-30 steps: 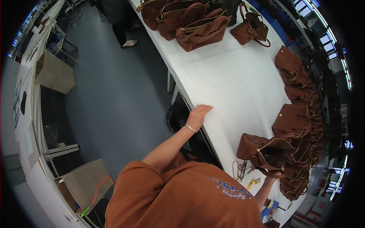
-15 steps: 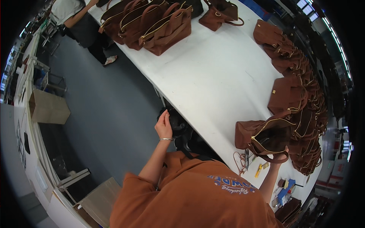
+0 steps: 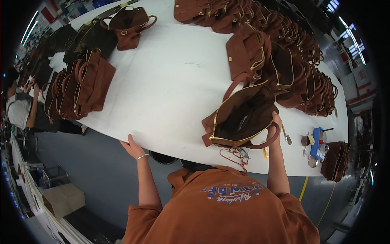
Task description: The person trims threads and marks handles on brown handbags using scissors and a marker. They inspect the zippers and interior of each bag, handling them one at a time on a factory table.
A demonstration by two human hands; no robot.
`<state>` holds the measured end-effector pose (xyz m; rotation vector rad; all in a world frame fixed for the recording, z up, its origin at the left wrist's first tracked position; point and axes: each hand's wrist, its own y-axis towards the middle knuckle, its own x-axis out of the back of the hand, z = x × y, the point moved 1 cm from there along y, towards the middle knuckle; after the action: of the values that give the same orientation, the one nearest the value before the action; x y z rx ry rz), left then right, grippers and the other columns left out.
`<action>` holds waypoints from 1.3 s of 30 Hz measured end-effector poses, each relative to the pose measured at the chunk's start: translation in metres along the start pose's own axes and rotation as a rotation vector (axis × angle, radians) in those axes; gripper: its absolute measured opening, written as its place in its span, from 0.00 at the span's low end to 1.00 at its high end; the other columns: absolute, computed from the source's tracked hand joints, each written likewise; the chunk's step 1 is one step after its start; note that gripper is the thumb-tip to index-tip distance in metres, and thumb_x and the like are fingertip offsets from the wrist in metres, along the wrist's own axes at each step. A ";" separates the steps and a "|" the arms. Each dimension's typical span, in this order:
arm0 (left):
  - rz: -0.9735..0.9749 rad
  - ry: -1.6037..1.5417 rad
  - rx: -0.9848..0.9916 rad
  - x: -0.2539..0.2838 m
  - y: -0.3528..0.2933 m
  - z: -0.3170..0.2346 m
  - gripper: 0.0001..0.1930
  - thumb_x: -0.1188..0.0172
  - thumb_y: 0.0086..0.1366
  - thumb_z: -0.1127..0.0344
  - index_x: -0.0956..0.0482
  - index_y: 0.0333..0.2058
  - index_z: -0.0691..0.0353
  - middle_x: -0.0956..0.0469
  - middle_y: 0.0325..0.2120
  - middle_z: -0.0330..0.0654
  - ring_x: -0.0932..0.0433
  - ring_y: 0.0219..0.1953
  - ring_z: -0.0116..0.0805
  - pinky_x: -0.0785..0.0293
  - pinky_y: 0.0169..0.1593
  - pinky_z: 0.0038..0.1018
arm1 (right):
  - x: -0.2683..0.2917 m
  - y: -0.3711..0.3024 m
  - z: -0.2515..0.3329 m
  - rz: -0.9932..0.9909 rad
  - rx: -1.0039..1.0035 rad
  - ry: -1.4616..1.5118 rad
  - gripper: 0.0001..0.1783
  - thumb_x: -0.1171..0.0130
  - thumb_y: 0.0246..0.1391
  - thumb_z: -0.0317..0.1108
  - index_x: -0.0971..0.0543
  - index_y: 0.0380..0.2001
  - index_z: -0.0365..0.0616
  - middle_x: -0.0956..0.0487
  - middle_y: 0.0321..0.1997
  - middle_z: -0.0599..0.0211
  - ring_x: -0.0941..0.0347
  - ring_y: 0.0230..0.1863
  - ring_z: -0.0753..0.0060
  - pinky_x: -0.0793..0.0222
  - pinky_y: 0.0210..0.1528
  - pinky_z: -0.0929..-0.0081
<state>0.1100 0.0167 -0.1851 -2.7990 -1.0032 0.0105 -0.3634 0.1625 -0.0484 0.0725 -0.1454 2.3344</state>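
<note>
A brown handbag (image 3: 232,120) with a gold zipper stands unzipped near the front edge of the white table (image 3: 162,93), its dark lining showing. My right hand (image 3: 275,125) grips the bag's right side by the rim, beside a handle that hangs over the wrist; part of the fingers is hidden behind the bag wall. My left hand (image 3: 133,148) is at the table's front edge, well left of the bag, with fingers stretched apart and nothing in it. Just in front of the bag lie a reddish cord (image 3: 235,158) and a small yellow tool (image 3: 266,151).
Rows of brown handbags (image 3: 248,53) crowd the far and right side. More brown bags (image 3: 91,83) and a dark green one stand at left. A blue holder (image 3: 315,142) with small tools sits at right, near a brush (image 3: 287,139). A co-worker (image 3: 22,110) is at far left.
The view has swung right. My left hand has come from beside my body to the table edge, its fingers spreading from a closed pose. My right hand keeps hold of the handbag.
</note>
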 end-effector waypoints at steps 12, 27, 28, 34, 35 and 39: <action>0.030 0.406 -0.268 0.002 0.005 -0.030 0.19 0.46 0.69 0.62 0.23 0.52 0.70 0.19 0.45 0.46 0.22 0.50 0.36 0.31 0.58 0.30 | 0.024 0.015 -0.019 0.152 0.010 0.021 0.21 0.56 0.67 0.44 0.25 0.33 0.34 0.27 0.27 0.71 0.36 0.32 0.81 0.36 0.37 0.78; 1.116 0.470 -0.530 -0.232 -0.210 -0.184 0.17 0.40 0.68 0.60 0.20 0.47 0.68 0.19 0.31 0.39 0.25 0.33 0.24 0.26 0.41 0.21 | 0.023 0.021 -0.008 0.179 0.129 0.055 0.18 0.53 0.66 0.39 0.28 0.26 0.36 0.32 0.16 0.74 0.39 0.21 0.83 0.40 0.24 0.75; 1.080 0.542 -0.506 -0.233 -0.208 -0.187 0.18 0.42 0.69 0.57 0.19 0.44 0.69 0.23 0.24 0.35 0.28 0.29 0.21 0.30 0.36 0.18 | 0.023 0.021 -0.003 0.207 0.095 0.068 0.18 0.53 0.66 0.39 0.29 0.26 0.36 0.33 0.16 0.74 0.40 0.21 0.83 0.40 0.24 0.75; 1.094 0.538 -0.271 -0.233 -0.189 -0.196 0.20 0.47 0.72 0.55 0.19 0.46 0.69 0.21 0.24 0.37 0.27 0.26 0.20 0.30 0.33 0.18 | 0.010 0.014 0.010 0.309 -0.020 0.181 0.19 0.51 0.66 0.37 0.32 0.22 0.37 0.35 0.14 0.72 0.42 0.19 0.83 0.44 0.21 0.74; 1.088 0.532 -0.243 -0.233 -0.184 -0.200 0.20 0.47 0.72 0.55 0.20 0.47 0.68 0.20 0.24 0.37 0.26 0.26 0.20 0.29 0.33 0.18 | 0.005 0.011 0.013 0.320 -0.004 0.167 0.19 0.51 0.65 0.37 0.32 0.21 0.37 0.36 0.13 0.71 0.43 0.18 0.82 0.45 0.21 0.74; 1.081 0.501 -0.181 -0.235 -0.153 -0.201 0.21 0.48 0.73 0.55 0.22 0.49 0.69 0.18 0.26 0.40 0.24 0.26 0.21 0.28 0.33 0.18 | -0.014 -0.002 0.016 0.368 0.031 0.096 0.20 0.50 0.65 0.37 0.33 0.19 0.37 0.37 0.12 0.69 0.44 0.16 0.80 0.47 0.19 0.72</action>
<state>-0.1555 -0.0467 0.0261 -2.8689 0.6608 -0.6149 -0.3527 0.1520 -0.0337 -0.0562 -0.0796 2.7011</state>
